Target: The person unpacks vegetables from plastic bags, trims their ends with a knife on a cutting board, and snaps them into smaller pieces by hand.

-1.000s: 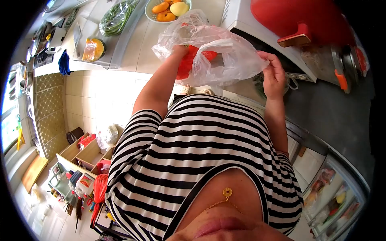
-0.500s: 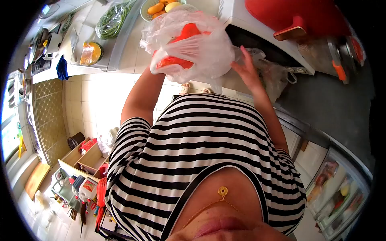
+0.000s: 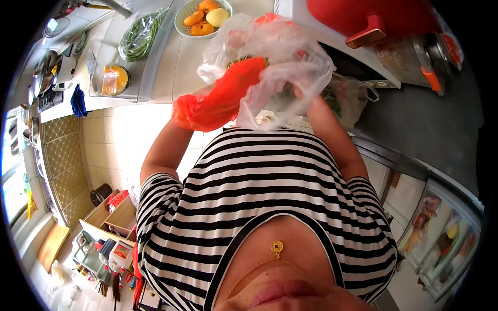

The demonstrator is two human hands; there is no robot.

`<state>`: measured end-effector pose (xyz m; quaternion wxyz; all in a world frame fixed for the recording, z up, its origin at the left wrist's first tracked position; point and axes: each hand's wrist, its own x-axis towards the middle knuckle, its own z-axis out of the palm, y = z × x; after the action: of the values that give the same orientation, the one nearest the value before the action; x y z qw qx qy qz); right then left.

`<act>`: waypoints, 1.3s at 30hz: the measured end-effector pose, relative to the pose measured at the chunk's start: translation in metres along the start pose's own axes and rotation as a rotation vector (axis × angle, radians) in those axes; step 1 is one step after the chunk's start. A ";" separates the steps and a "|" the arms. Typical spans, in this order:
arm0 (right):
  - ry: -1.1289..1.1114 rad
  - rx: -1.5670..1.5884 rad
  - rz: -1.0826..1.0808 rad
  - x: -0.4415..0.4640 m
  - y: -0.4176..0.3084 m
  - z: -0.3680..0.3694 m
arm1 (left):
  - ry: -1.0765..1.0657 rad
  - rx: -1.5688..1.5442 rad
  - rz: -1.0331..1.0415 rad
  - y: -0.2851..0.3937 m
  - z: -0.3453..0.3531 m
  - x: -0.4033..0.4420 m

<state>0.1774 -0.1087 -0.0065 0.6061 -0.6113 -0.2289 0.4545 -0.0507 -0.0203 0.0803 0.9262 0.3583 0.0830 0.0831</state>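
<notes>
Red bag (image 3: 225,96), diagonal long axis, seemingly pointing lower-left

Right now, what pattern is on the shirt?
The short-sleeved cloth shirt has black and white stripes, showing best in the head view.

Black-and-white striped shirt (image 3: 270,181), orange-red bag (image 3: 220,98), translucent whitish bag (image 3: 311,59), gold pendant (image 3: 277,246), blue cloth (image 3: 78,101), orange-and-green pumpkin piece (image 3: 115,80)

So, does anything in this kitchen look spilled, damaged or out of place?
Nothing looks plainly spilled or damaged. The only slightly odd thing is the blue cloth, far over on the left: it droops over the edge of the white countertop, so it looks like it might slip off.
</notes>
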 end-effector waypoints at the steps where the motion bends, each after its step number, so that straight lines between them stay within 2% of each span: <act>1: 0.068 0.044 -0.005 0.001 -0.007 -0.001 | -0.064 -0.260 -0.035 -0.009 -0.027 -0.023; 2: 0.136 0.088 -0.010 0.003 -0.010 -0.002 | -0.064 -0.262 -0.033 -0.009 -0.043 -0.040; 3: 0.119 0.151 0.082 0.014 0.001 -0.013 | -0.135 -0.149 0.033 -0.007 -0.059 -0.057; 4: 0.206 0.185 0.056 0.013 -0.001 -0.008 | -0.205 -0.037 0.099 -0.006 -0.072 -0.074; 6: 0.157 0.351 -0.003 0.046 0.045 -0.040 | -0.343 0.191 0.228 -0.004 -0.086 -0.101; 7: 0.199 0.293 0.057 0.029 0.019 -0.021 | -0.339 0.191 0.226 0.002 -0.080 -0.112; 8: 0.240 0.231 0.120 0.011 -0.009 -0.002 | -0.144 -0.038 -0.020 0.006 -0.072 -0.126; 9: 0.174 0.272 0.040 0.013 -0.004 -0.002 | 0.054 -0.267 -0.261 0.011 -0.057 -0.138; 10: 0.136 0.289 0.019 0.013 -0.005 -0.003 | 0.061 -0.270 -0.256 0.018 -0.035 -0.150; 12: 0.081 0.309 0.020 0.010 -0.015 -0.001 | 0.165 -0.338 -0.108 0.030 0.006 -0.170; 19: -0.173 0.342 0.064 -0.004 -0.047 0.020 | 0.255 0.181 0.232 -0.015 0.064 -0.222; 22: -0.291 0.331 0.110 -0.013 -0.053 0.037 | 0.253 0.299 0.338 -0.040 0.081 -0.230; 24: -0.366 0.310 0.147 -0.020 -0.055 0.050 | 0.264 0.321 0.350 -0.053 0.101 -0.234; 26: -0.437 0.284 0.179 -0.025 -0.055 0.065 | 0.550 0.333 0.235 -0.060 0.126 -0.236; 27: -0.469 0.262 0.201 -0.028 -0.054 0.074 | 0.469 0.405 0.291 -0.067 0.126 -0.239; 28: -0.499 0.240 0.227 -0.030 -0.050 0.085 | 0.486 0.404 0.292 -0.072 0.128 -0.243; 30: -0.549 0.198 0.277 -0.038 -0.042 0.109 | 0.745 -0.078 0.001 -0.077 0.130 -0.254; 31: -0.573 0.178 0.298 -0.040 -0.039 0.119 | 0.468 0.304 0.125 -0.088 0.116 -0.260; 32: -0.585 0.159 0.325 -0.043 -0.036 0.129 | 0.411 0.337 0.174 -0.097 0.106 -0.271; 36: -0.571 0.121 0.363 -0.024 -0.028 0.159 | 0.493 0.180 0.187 -0.103 0.119 -0.291; 37: -0.436 0.263 0.446 -0.031 -0.033 0.174 | 0.520 0.145 0.199 -0.104 0.122 -0.300; 38: -0.458 0.249 0.448 -0.026 -0.028 0.188 | 0.545 0.111 0.216 -0.108 0.122 -0.309; 39: -0.379 0.270 0.417 -0.021 -0.026 0.203 | 0.570 0.078 0.238 -0.111 0.122 -0.322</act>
<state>0.0052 -0.0133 0.0539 0.5221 -0.4636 -0.1450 0.7011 -0.3268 -0.2493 0.1241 0.8349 0.3631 0.2999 0.2849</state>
